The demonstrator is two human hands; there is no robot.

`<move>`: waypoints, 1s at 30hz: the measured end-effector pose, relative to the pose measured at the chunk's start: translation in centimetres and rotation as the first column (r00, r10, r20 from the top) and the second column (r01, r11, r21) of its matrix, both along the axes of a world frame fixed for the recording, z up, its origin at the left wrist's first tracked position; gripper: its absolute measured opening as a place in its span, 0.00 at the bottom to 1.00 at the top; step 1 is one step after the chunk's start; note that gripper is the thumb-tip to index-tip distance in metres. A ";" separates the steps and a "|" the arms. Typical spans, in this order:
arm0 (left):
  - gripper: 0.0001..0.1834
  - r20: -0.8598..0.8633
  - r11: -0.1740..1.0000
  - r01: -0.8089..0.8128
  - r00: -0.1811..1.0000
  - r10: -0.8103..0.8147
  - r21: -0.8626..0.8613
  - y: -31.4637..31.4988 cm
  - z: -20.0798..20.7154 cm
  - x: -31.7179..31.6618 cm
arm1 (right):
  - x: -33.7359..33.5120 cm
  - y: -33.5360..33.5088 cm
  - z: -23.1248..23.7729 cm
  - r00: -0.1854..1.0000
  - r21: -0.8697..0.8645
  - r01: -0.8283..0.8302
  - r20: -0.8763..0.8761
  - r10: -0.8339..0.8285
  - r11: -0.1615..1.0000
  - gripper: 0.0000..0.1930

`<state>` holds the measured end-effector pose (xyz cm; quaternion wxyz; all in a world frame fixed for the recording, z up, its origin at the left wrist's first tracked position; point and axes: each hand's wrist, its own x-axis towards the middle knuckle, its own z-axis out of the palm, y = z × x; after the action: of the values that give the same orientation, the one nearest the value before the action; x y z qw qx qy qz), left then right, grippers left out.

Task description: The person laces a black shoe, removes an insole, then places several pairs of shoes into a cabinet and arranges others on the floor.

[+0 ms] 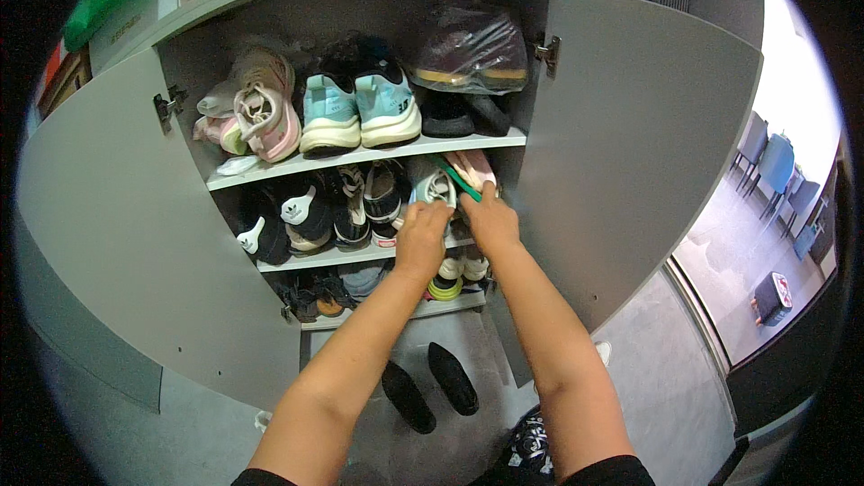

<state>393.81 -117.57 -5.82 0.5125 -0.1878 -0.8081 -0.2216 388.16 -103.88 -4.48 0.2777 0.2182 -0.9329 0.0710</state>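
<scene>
Head view: two bare forearms (580, 396) extend over a pair of black flat shoes (453, 380) on the floor (202, 409), toward an open shoe cabinet (648, 126). The left hand (423, 238) has its fingers bent at the near end of a pale lace-up sneaker (436, 185) on the right part of the middle shelf (337, 256); whether its grip is closed on the sneaker I cannot tell. The right hand (491, 220) is just beside it, its fingertips by a green strip (461, 180) and pink footwear (474, 165); its grip is unclear too, as the fingers are partly hidden.

The sneaker should handle as light, with a soft, squashable upper on a stiffer sole; nothing about it looks fragile. The padded ankle opening or the firm sole edges would give the surest hold, the loose laces a poor one.

Farther up, light-blue sneakers (387, 112) stand on the upper shelf (378, 149). Beyond the doorway are chairs (776, 164).
</scene>
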 end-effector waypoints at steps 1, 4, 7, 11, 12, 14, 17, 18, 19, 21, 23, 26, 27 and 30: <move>0.20 -0.019 1.000 0.013 1.000 -0.013 0.003 -0.1 -0.3 -0.1 | 0.0 0.3 -0.1 1.000 0.013 0.013 0.017 -0.013 1.000 0.13; 0.19 -0.041 0.999 0.043 0.998 -0.043 0.006 -0.8 -0.8 -0.5 | 0.0 1.1 -0.9 0.999 -0.007 0.032 0.016 -0.032 0.999 0.09; 0.17 -0.060 0.998 0.057 0.997 -0.057 0.003 -1.4 -1.2 -0.4 | 0.1 1.1 -1.5 0.999 -0.060 0.039 -0.024 -0.041 0.997 0.10; 0.15 -0.085 0.995 0.094 0.992 -0.093 0.013 -1.2 -1.8 -0.3 | 0.1 1.1 -1.7 0.997 -0.100 0.017 -0.073 -0.025 0.995 0.12; 0.15 -0.084 0.995 0.102 0.991 -0.100 0.013 -1.3 -2.0 -0.2 | 0.1 1.1 -1.7 0.997 -0.104 0.013 -0.079 -0.021 0.994 0.12; 0.14 -0.099 0.996 0.093 0.991 -0.093 -0.002 -1.4 -2.5 0.0 | 0.4 0.9 -1.3 1.000 -0.111 0.029 -0.003 -0.029 0.993 0.14; 0.11 -0.121 0.997 0.071 0.990 -0.071 -0.009 -1.5 -3.1 0.2 | 0.3 1.0 -1.2 0.999 -0.121 0.008 -0.050 -0.014 0.993 0.13; 0.10 -0.129 0.998 0.064 0.990 -0.064 -0.008 -1.5 -3.3 0.1 | 0.3 1.2 -1.3 0.996 -0.124 -0.004 -0.092 -0.008 0.992 0.12; 0.10 -0.122 0.996 0.087 0.989 -0.086 0.007 -1.6 -3.3 0.1 | 0.4 1.3 -1.4 0.995 -0.128 -0.007 -0.101 -0.006 0.992 0.12; 0.10 -0.132 0.996 0.090 0.987 -0.089 0.001 -1.4 -3.5 0.1 | 0.7 1.4 -1.4 0.993 -0.139 -0.015 -0.119 -0.002 0.990 0.12; 0.10 -0.138 0.996 0.093 0.986 -0.095 -0.017 -1.2 -3.4 0.2 | 0.8 1.3 -1.6 0.996 -0.137 0.012 -0.082 -0.024 0.990 0.12; 0.09 -0.129 0.997 0.073 0.989 -0.070 0.018 -1.4 -3.3 0.8 | 1.2 0.9 -1.8 0.997 -0.130 0.016 -0.073 -0.025 0.991 0.12; 0.09 -0.110 0.995 0.082 0.991 -0.076 0.054 -1.5 -3.3 0.9 | 1.4 0.9 -1.9 0.996 -0.124 0.015 -0.081 -0.025 0.992 0.12; 0.10 -0.081 0.981 0.107 0.992 -0.095 0.161 -1.8 -3.6 1.1 | 1.5 0.7 -2.3 0.997 -0.108 0.019 -0.078 -0.027 0.994 0.13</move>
<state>394.95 -119.42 -9.40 0.5434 -0.1931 -0.7572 -0.3066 389.66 -103.18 -6.78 0.3266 0.1949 -0.9184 0.1088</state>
